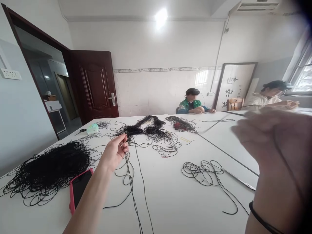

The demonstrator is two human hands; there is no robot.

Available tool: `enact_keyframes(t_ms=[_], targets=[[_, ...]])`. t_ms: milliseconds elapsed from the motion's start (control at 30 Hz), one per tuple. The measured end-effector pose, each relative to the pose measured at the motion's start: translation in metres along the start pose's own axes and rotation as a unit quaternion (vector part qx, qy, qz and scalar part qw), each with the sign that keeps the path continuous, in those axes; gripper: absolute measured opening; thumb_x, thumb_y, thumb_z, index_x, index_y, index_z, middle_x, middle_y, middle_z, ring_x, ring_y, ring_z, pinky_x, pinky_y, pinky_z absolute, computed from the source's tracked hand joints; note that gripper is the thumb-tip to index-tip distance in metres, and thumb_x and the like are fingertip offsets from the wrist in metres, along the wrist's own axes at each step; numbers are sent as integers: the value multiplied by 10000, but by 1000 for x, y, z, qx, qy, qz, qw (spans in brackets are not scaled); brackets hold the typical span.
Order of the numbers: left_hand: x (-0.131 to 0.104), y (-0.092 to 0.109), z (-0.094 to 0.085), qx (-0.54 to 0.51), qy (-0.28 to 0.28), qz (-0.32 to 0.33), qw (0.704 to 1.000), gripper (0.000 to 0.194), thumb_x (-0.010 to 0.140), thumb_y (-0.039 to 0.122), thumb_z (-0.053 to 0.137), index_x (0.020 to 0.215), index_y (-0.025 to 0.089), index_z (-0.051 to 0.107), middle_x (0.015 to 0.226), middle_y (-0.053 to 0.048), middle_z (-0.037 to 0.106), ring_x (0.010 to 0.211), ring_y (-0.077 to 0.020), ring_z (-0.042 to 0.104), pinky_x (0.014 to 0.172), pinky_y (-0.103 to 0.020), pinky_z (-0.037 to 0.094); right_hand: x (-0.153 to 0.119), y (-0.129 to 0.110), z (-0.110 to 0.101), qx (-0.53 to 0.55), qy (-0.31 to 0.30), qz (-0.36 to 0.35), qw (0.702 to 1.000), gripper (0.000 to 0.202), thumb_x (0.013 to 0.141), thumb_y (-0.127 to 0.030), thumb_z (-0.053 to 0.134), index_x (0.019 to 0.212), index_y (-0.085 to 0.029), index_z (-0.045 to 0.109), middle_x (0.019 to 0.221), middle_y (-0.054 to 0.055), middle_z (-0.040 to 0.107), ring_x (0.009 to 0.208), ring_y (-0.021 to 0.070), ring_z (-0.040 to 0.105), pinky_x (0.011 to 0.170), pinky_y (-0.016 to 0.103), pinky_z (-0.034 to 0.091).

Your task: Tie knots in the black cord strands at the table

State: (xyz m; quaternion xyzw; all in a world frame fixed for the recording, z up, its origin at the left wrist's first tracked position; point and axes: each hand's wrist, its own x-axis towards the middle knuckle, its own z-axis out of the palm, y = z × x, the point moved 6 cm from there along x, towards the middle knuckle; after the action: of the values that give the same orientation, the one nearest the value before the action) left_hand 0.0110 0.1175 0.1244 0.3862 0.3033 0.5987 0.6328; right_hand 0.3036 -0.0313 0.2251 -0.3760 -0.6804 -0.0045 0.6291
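My left hand [116,151] is closed in a pinch on several thin black cords [129,182], which hang from its fingers toward the near edge of the table. Close beyond its fingertips lies a tangled heap of black cord [134,129]. Raised at the right, my right hand [278,139] is smeared by motion, its fingers curled into a fist. A dark strand [284,151] runs across it and appears to be black cord; its grip is partly hidden. Loose coils of black cord [203,172] lie on the table between my hands.
On the white table [170,191] sit a large black cord pile [58,165], a pink-cased phone [81,188], a pale green box [92,129] and a slim metal strip [240,179]. Two people, one in green [191,104] and one in white [262,99], sit beyond.
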Motion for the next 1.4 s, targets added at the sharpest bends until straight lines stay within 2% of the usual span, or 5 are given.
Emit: enact_keyframes(t_ms=[200, 433, 833, 1200, 1400], targets=[[-22, -2, 26, 14, -42, -8, 999, 135, 711, 203, 683, 730, 124, 574, 734, 16, 478, 524, -30, 400, 434, -151, 356, -37, 1, 111, -38, -418, 119, 900, 219, 805, -408, 576, 782, -242, 718, 756, 0, 698, 665, 133, 627, 567, 257, 467], [-45, -5, 43, 67, -81, -16, 994, 175, 710, 283, 722, 707, 148, 610, 689, 30, 477, 540, -33, 396, 479, -149, 371, -20, -20, 129, -97, -136, 73, 983, 131, 891, -272, 506, 881, -207, 620, 898, 17, 621, 779, 121, 566, 678, 254, 455], [-55, -2, 51, 191, -134, 0, 972, 238, 743, 409, 666, 710, 192, 573, 613, 44, 430, 566, -61, 370, 569, -184, 354, -25, -17, 136, -149, -138, 110, 973, 94, 803, -238, 521, 723, -193, 541, 799, -7, 609, 749, 128, 538, 632, 252, 406], [-58, 7, 51, 492, -142, 52, 857, 290, 822, 511, 498, 814, 234, 583, 685, 41, 516, 557, -89, 361, 505, -213, 264, -24, 5, 121, -131, -284, 147, 938, 191, 809, -251, 498, 933, -256, 642, 866, -14, 674, 724, 126, 591, 583, 242, 442], [-52, 7, 47, 421, -158, 40, 893, 252, 821, 449, 542, 785, 206, 593, 760, 7, 599, 717, -110, 479, 667, -228, 374, -12, 8, 97, 247, -240, 152, 926, 81, 752, -273, 585, 814, -226, 607, 662, -16, 601, 542, 93, 552, 603, 270, 478]])
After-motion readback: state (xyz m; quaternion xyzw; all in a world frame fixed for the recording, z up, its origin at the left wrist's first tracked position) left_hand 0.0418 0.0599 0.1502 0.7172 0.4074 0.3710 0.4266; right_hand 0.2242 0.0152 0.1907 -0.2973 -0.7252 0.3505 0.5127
